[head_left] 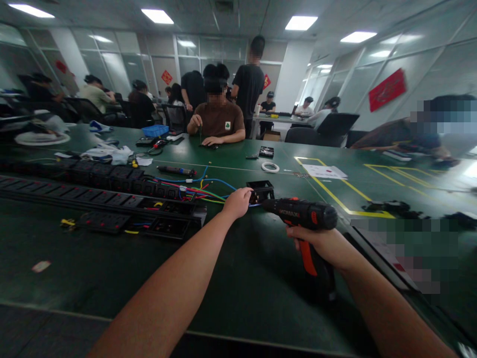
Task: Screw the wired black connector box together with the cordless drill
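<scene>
We see a drill (320,216) in mostly matt black plastic with smooth orange plastic on its grip, and a long socket strip (74,193) in dark plastic with a faint sheen — whether the black box frame (265,189) is plastic or painted metal, we cannot tell. To us the counter (112,278) looks smooth and softly glossy, while the wires (212,197) wear smooth coloured plastic sheathing. We also make out a blue plastic basket (155,131), rumpled matt white cloth (121,155) and matt white paper (324,172).
</scene>
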{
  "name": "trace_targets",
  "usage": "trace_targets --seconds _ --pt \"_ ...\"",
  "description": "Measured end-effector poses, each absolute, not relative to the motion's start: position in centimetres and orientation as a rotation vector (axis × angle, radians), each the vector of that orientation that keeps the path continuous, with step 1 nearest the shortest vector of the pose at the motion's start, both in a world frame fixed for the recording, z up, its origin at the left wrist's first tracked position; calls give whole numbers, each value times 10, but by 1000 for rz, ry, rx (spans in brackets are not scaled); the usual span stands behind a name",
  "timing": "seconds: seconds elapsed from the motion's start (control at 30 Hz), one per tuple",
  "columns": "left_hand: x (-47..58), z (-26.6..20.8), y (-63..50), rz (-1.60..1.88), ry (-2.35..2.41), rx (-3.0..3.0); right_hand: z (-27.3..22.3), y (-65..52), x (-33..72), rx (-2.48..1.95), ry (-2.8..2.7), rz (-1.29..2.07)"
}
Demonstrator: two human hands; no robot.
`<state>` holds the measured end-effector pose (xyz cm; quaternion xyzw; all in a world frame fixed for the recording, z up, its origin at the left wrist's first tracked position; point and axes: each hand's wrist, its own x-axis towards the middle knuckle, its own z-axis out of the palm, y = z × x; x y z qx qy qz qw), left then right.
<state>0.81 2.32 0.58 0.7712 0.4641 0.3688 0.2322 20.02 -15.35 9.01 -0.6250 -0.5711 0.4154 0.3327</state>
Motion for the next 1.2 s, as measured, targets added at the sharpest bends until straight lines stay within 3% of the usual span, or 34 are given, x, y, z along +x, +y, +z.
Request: trace_targets --seconds 1.2 --pt "6 8 22 1000 1321 2163 88 -149 215 -1579 -1572 1085"
